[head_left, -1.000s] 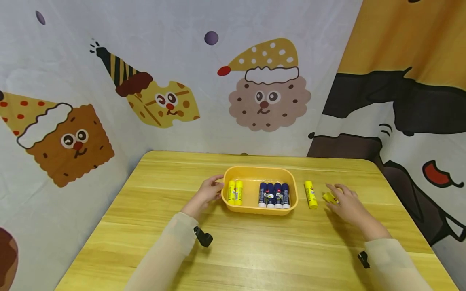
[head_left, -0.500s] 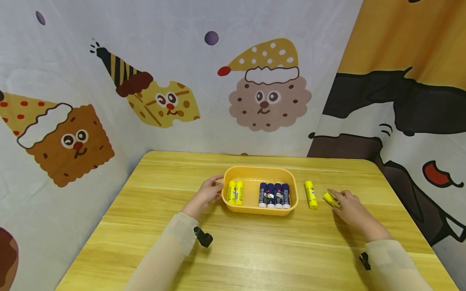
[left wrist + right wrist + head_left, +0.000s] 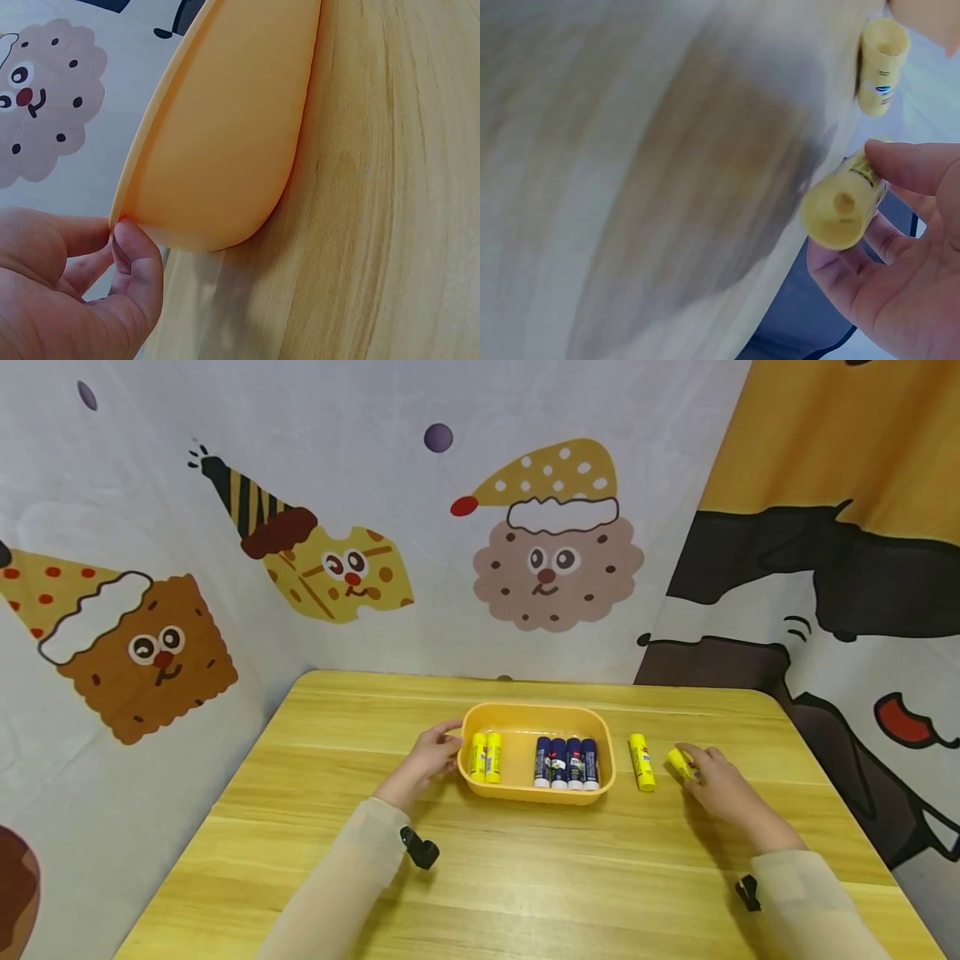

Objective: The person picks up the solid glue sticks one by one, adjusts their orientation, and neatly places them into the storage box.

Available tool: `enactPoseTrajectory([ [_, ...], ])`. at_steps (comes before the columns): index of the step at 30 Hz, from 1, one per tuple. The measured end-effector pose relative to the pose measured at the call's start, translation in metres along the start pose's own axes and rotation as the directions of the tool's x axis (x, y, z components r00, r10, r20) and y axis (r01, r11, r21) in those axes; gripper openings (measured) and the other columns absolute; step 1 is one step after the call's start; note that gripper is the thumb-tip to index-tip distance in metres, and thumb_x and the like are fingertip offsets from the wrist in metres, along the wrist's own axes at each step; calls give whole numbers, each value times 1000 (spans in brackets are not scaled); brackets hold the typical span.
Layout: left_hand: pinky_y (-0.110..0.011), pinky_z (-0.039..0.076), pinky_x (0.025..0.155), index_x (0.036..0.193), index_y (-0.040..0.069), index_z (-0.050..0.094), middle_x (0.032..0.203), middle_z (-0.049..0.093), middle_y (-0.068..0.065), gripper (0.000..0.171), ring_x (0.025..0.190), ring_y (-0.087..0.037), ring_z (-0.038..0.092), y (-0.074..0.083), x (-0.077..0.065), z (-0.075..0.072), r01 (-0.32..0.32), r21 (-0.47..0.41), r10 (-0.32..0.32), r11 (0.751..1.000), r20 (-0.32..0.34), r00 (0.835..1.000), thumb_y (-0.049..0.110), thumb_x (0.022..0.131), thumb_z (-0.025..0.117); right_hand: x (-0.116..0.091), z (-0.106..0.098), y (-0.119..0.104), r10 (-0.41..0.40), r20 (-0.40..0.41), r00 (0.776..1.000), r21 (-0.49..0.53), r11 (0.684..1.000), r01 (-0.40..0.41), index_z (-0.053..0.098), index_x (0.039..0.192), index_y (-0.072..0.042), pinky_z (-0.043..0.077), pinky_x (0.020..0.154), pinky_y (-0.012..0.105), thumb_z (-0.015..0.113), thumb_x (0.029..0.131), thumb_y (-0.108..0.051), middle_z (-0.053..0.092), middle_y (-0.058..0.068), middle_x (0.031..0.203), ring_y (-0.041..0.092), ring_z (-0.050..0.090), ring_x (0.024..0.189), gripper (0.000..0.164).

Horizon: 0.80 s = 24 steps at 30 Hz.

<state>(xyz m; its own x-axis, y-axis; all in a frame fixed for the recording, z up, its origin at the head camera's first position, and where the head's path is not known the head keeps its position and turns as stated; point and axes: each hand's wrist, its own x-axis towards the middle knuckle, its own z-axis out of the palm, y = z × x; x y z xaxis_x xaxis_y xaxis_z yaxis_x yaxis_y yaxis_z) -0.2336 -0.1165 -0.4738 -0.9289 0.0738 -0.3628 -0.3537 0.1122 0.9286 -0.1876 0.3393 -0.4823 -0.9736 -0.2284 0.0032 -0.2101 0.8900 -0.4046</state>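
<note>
My left hand [image 3: 431, 755] pinches the rim of an orange plastic basket [image 3: 225, 127] at its left end, thumb and fingers meeting at the edge in the left wrist view. Inside the basket lie two yellow glue sticks [image 3: 485, 758] on the left and several dark blue glue sticks [image 3: 566, 763] with white ends on the right. My right hand [image 3: 722, 785] holds another yellow glue stick [image 3: 844, 202] between thumb and fingers, its round end toward the wrist camera. One more yellow glue stick [image 3: 641, 762] lies on the table between the basket and that hand.
The wooden table [image 3: 487, 877] runs back to a cloth backdrop [image 3: 420, 527] printed with cartoon biscuits and cheese. Black camera straps show at both cuffs.
The fingers of my right hand have come down around the yellow glue stick and now grip it; it has shifted slightly. The left hand and basket stay in place.
</note>
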Motion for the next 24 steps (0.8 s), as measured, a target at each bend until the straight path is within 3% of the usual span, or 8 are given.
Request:
enactPoseTrajectory([
  [3, -26, 50, 66, 137, 17, 49, 112, 54, -17, 39, 76, -16, 55, 0, 0, 0, 7, -4, -7, 1000, -4, 1000, 11, 98, 50, 2, -3, -4, 8, -3, 1000, 69, 998, -8, 34, 139, 6, 47, 73, 49, 61, 88, -3, 48, 29, 105, 39, 53, 92, 58],
  [10, -24, 49, 62, 136, 18, 50, 106, 52, -12, 38, 82, -20, 55, 0, 1, 1, 7, 0, -7, 1000, -11, 1000, 11, 99, 49, 6, -9, -14, 27, -18, 999, 149, 989, -24, 30, 143, 4, 42, 64, 34, 59, 92, -5, 46, 27, 108, 24, 47, 75, 59],
  [17, -22, 48, 59, 137, 17, 50, 101, 51, -10, 38, 77, -17, 54, 0, 1, 1, -2, -2, 2, 1000, -8, 1000, 11, 99, 48, 10, -13, -21, 61, -21, 998, 235, 971, -54, 28, 143, 2, 45, 58, 31, 59, 93, -7, 46, 29, 111, 23, 52, 73, 60],
  [24, -22, 48, 59, 137, 17, 50, 106, 51, -13, 38, 76, -15, 53, 0, 1, 0, 6, -3, -6, 1000, -4, 1000, 12, 99, 48, 16, -17, -34, 81, -24, 996, 310, 948, -70, 26, 145, 1, 49, 61, 31, 59, 93, -9, 48, 29, 114, 30, 58, 83, 62],
])
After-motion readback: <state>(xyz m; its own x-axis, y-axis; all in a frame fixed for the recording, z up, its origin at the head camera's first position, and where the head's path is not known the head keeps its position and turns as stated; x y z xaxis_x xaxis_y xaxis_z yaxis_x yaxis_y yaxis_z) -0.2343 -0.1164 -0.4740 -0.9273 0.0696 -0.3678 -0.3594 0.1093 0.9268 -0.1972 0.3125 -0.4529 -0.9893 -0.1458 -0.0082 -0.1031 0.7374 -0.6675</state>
